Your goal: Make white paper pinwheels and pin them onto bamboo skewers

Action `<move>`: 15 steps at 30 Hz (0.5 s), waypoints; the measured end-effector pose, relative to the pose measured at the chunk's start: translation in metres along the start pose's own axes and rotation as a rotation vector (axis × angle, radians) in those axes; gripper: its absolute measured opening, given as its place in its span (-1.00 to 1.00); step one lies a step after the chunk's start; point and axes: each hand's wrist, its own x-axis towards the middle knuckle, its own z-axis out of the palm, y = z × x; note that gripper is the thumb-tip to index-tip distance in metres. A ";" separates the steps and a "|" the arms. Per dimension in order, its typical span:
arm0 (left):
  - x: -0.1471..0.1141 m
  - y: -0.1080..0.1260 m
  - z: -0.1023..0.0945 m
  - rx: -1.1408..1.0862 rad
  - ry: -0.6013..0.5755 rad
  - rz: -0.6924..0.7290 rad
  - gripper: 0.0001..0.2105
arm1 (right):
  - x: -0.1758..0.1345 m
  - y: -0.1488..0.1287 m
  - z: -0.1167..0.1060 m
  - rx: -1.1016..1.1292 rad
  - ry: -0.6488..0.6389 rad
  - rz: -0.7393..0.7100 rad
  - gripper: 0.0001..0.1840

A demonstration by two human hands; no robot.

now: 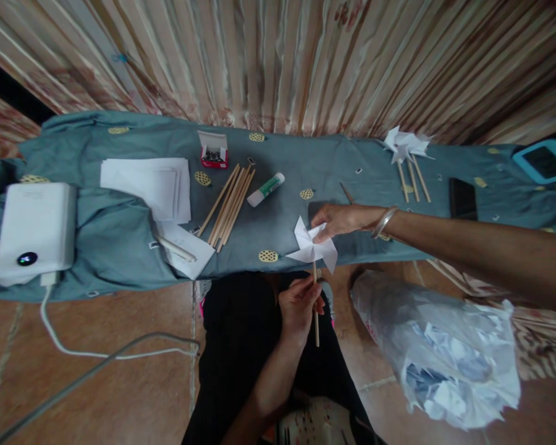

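A white paper pinwheel (pixel 323 251) sits at the top of a thin wooden stick (pixel 317 334), at the table's front edge. Below the paper blades, my left hand (pixel 300 303) has its fingers closed round that stick. Coming in from the right, my right hand (pixel 341 220) has its thumb and forefinger on the pinwheel near its middle and upper right blade. What lies under those fingertips is hidden. Just behind this hand a thin pointed tool (pixel 347 193) is partly in view on the cloth.
Left on the cloth (pixel 241 145) are loose sticks (pixel 229 210), a glue stick (pixel 265 190), a box of small metal pieces (pixel 214 154), paper sheets (pixel 167 185), a pen (pixel 176 249) and a power bank (pixel 37 228). Finished pinwheels (pixel 406 147) and a phone (pixel 462 199) lie right; a bag (pixel 445 352) stands below.
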 end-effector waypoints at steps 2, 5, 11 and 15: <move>0.000 -0.001 0.001 -0.003 0.001 0.008 -0.65 | 0.000 -0.001 0.000 -0.009 -0.001 0.032 -0.56; 0.001 -0.004 0.001 -0.016 0.008 0.023 -0.66 | 0.001 -0.001 0.000 -0.035 -0.011 0.032 -0.58; 0.000 -0.002 -0.001 0.024 -0.003 0.037 -0.65 | 0.002 0.000 -0.001 -0.060 -0.003 -0.008 -0.70; 0.001 0.002 -0.004 0.024 0.009 0.040 -0.66 | 0.003 0.000 0.000 -0.065 0.010 -0.015 -0.80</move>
